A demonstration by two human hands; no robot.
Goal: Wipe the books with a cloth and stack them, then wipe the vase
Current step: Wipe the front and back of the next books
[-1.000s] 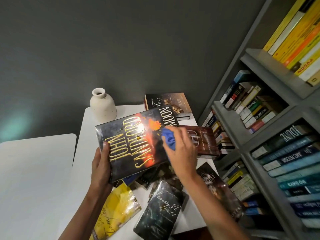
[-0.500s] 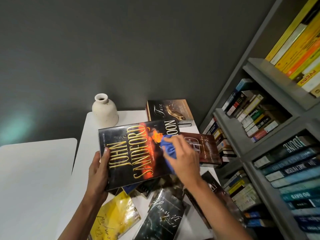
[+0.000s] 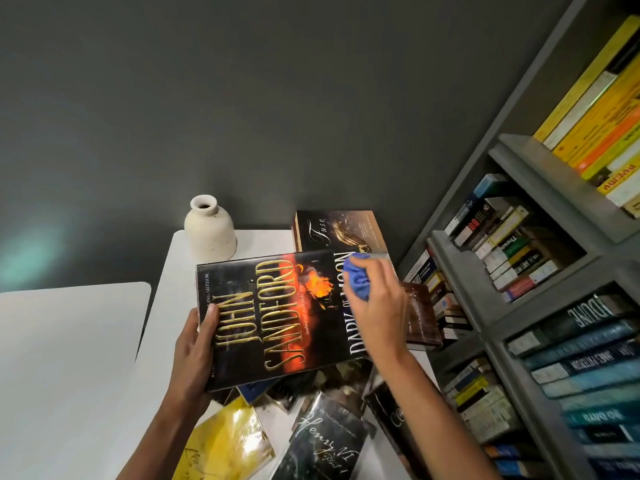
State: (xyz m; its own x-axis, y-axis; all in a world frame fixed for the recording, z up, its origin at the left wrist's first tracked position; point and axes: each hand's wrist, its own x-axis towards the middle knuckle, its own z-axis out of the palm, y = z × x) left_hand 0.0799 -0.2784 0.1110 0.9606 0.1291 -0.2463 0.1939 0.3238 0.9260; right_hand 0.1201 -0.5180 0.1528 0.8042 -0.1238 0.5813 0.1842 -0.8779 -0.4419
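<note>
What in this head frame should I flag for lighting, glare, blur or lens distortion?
Head view: the room is dim, with a teal flare patch on the grey wall. There is glare on the glossy yellow book and sheen on the held John Sandford book. The right hand and blue cloth look slightly motion-soft. The wide-angle lens tilts the bookshelf strongly.

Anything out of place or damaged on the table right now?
Only the loose books beneath the held book: they lie jumbled, overlapping at different angles, not stacked. The vase stands upright. No spill or damage shows.
</note>
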